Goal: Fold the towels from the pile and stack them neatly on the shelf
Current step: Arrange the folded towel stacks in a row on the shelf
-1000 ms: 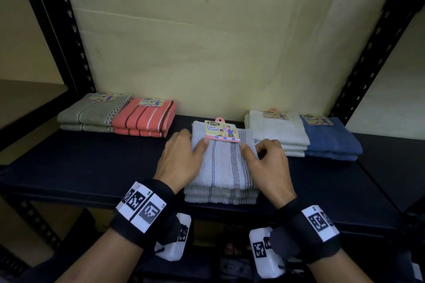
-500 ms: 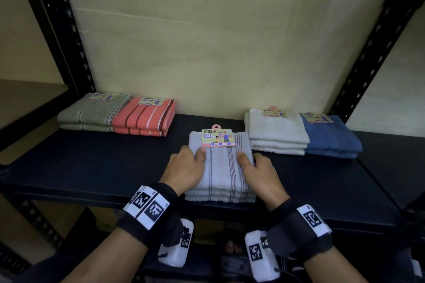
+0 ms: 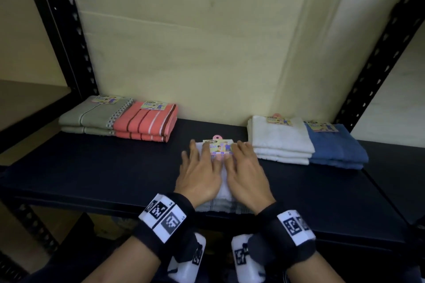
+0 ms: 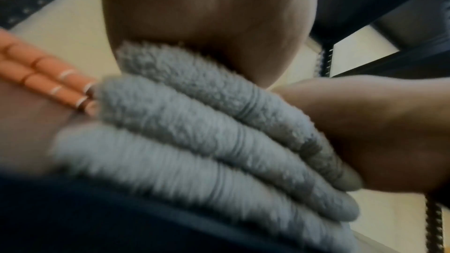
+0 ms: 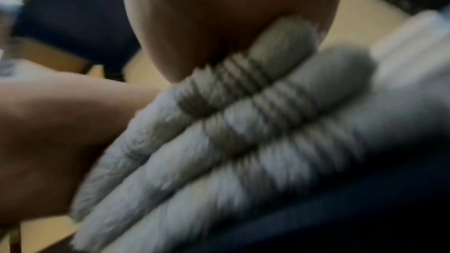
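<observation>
A stack of folded white towels with thin grey stripes (image 3: 218, 206) lies at the front middle of the dark shelf (image 3: 110, 167), a paper label (image 3: 220, 145) at its far edge. My left hand (image 3: 200, 173) and right hand (image 3: 246, 173) lie flat side by side on top of it, fingers stretched toward the label, covering most of the top. In the left wrist view my left palm (image 4: 207, 7) presses down on three rolled fold edges of the stack (image 4: 194, 132). The right wrist view shows my right palm (image 5: 231, 7) pressing on the same stack (image 5: 219, 161).
On the shelf's back left lie a grey-green towel stack (image 3: 92, 115) and a coral striped stack (image 3: 147, 122). A white stack (image 3: 280, 138) and a blue stack (image 3: 335, 145) lie at the back right. Black perforated uprights (image 3: 69, 37) frame the shelf before a pale wall.
Both hands have slid from the sides of the striped stack onto its top and now lie flat on it. The stack has stayed roughly where it was.
</observation>
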